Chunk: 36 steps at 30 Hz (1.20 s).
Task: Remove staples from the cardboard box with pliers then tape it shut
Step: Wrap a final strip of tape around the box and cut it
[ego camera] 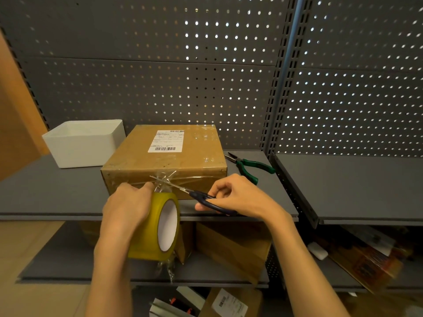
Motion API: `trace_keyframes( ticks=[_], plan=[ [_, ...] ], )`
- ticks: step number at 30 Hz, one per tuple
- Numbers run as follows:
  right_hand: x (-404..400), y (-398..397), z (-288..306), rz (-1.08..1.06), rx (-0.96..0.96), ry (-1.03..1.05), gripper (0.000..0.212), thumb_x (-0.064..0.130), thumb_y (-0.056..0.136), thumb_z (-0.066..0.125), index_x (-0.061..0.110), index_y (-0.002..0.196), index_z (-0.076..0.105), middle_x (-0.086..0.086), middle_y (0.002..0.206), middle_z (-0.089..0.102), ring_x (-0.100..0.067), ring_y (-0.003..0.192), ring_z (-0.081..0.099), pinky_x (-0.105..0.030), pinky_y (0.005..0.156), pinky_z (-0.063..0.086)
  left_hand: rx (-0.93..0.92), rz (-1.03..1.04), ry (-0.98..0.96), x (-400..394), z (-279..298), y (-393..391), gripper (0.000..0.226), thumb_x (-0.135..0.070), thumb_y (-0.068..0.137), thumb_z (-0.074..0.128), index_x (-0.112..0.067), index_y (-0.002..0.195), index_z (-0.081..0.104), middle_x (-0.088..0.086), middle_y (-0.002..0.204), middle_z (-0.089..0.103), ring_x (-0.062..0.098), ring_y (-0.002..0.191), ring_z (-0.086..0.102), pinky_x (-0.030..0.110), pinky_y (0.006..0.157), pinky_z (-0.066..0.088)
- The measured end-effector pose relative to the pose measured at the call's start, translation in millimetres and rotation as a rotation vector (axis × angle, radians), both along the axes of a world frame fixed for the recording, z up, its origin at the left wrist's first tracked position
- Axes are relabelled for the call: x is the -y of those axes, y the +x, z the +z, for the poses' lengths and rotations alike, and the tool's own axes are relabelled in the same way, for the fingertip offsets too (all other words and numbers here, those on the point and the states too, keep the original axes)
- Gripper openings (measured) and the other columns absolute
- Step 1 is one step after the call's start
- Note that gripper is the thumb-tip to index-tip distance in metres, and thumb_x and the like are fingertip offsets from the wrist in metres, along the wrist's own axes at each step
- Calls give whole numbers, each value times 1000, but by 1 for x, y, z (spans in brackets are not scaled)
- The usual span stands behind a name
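Observation:
A closed cardboard box [167, 156] with a white shipping label lies on the grey shelf [50, 193]. Clear tape runs along its front top edge. My left hand [128, 204] grips a yellowish tape roll [158, 227] just in front of the box, with a crinkled strip of tape stretched up to the box edge. My right hand [238, 197] holds dark-handled scissors [194, 193], their blades open across that strip. Green-handled pliers [249, 167] lie on the shelf to the right of the box.
A white open tub [84, 145] stands left of the box. A pegboard wall rises behind. A second shelf [357, 184] adjoins on the right. Below are more cardboard boxes [233, 248], a white block [317, 250] and printed packaging.

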State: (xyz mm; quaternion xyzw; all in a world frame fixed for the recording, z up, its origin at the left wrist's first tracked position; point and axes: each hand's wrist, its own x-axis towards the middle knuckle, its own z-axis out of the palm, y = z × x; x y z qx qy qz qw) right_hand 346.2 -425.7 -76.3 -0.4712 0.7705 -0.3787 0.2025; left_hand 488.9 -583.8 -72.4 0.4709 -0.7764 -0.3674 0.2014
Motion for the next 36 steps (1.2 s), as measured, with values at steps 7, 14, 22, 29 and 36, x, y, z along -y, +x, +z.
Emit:
trace_keyframes(
  ticks=[7,14,22,29,36],
  plan=[
    [0,3,2,-3,0,-10,32,49,67,76,19,74,69,0,56,63,-9,52,53,-26,55,44,-11,-1,-50,-3,0,0,40,-33,91,47,-4,64,54,8,65,53,22,62,47,32,56,31],
    [-2,7,3,-6,-10,-17,33,44,70,77,13,78,70,6,52,59,-5,48,51,-17,48,42,-77,15,-63,-4,-3,3,37,-32,90,49,-5,65,53,9,61,51,22,60,47,31,52,29],
    [-4,12,5,-13,-3,0,33,43,70,77,13,80,70,0,58,65,-7,52,57,-17,50,46,-171,25,-5,-2,-11,10,32,-33,88,52,-9,66,53,6,66,53,20,63,47,31,56,32],
    [-9,19,13,14,-14,-60,32,45,67,77,16,78,71,3,54,62,-2,48,52,-14,48,41,-280,-48,40,6,-9,31,21,-39,86,60,-19,81,62,-2,81,58,21,81,53,34,68,38],
    [0,28,24,47,-38,-215,25,42,65,80,20,71,69,6,53,58,2,45,45,-9,44,34,-406,-158,76,20,8,57,22,-35,83,63,-15,79,69,10,83,66,25,82,56,35,69,41]
  ],
)
